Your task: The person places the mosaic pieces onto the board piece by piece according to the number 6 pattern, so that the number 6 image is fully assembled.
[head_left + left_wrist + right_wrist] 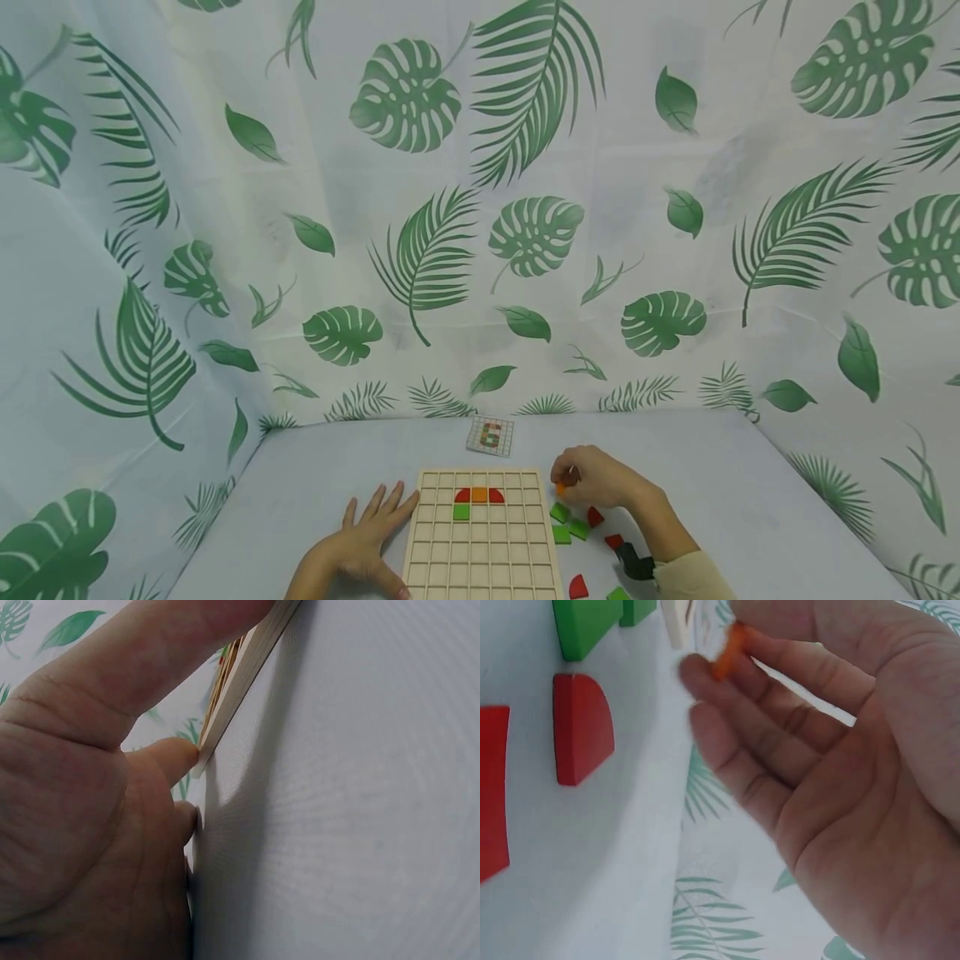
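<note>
A wooden grid board (480, 550) lies on the table. Near its top sit an orange square block (479, 495) between two red quarter-round blocks (462, 496), with a green square block (461, 512) below the left one. My left hand (362, 542) spreads its fingers along the board's left side, thumb and a fingertip at the wooden edge (251, 675). Right of the board, my right hand (600, 479) pinches a small orange block (729, 652) between thumb and fingers, its full shape partly hidden.
Beside the board's right edge lie several loose green blocks (562, 534) and red quarter-round blocks (578, 586). A small card (490, 436) with a gridded coloured pattern lies behind the board. Leaf-printed cloth (450, 250) rises at the back and sides.
</note>
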### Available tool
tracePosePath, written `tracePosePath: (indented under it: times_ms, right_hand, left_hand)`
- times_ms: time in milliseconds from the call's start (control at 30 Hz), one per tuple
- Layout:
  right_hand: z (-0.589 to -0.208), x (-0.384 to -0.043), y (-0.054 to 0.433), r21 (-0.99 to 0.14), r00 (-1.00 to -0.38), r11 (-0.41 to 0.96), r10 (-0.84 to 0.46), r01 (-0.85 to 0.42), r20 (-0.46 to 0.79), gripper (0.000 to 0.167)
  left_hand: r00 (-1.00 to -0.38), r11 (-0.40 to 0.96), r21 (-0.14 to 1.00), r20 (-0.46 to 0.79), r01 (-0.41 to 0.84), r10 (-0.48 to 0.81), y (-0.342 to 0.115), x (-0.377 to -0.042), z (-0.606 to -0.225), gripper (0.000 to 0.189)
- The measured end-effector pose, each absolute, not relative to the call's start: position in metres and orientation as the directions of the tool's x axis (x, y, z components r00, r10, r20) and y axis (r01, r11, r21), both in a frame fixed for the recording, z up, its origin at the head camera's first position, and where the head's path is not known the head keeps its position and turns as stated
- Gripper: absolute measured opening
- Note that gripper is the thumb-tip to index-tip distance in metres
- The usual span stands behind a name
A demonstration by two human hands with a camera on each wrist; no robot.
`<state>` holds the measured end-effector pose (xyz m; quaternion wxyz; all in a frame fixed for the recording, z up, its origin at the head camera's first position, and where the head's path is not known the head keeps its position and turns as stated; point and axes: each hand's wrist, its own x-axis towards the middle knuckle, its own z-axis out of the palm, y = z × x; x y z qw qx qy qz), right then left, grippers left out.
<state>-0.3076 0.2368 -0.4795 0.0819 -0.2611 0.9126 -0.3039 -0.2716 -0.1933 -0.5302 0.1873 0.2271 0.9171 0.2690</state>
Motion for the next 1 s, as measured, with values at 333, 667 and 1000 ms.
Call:
tracePosePath:
  times_ms: [333,667,1000]
  right_hand:
    - [-0.484,-0.313,0.224,-0.577,-0.808,0.611,-0.567,-0.542,0.159,0.024]
    - [-0.485,-0.313,0.204,-0.546,-0.769,0.565,-0.579,-0.619,0.273,0.023]
    - [-0.474,-0.306,0.179,-0.515,-0.733,0.533,-0.581,-0.671,0.354,0.015]
  left_hand:
    - [-0.831,0.762,0.567,-0.225,0.314,0.509,-0.192,-0.269,-0.528,0.138]
    - [-0.833,0.768,0.562,-0.23,0.308,0.503,-0.191,-0.27,-0.528,0.138]
    - [-0.835,0.768,0.557,-0.221,0.315,0.503,-0.191,-0.269,-0.529,0.138]
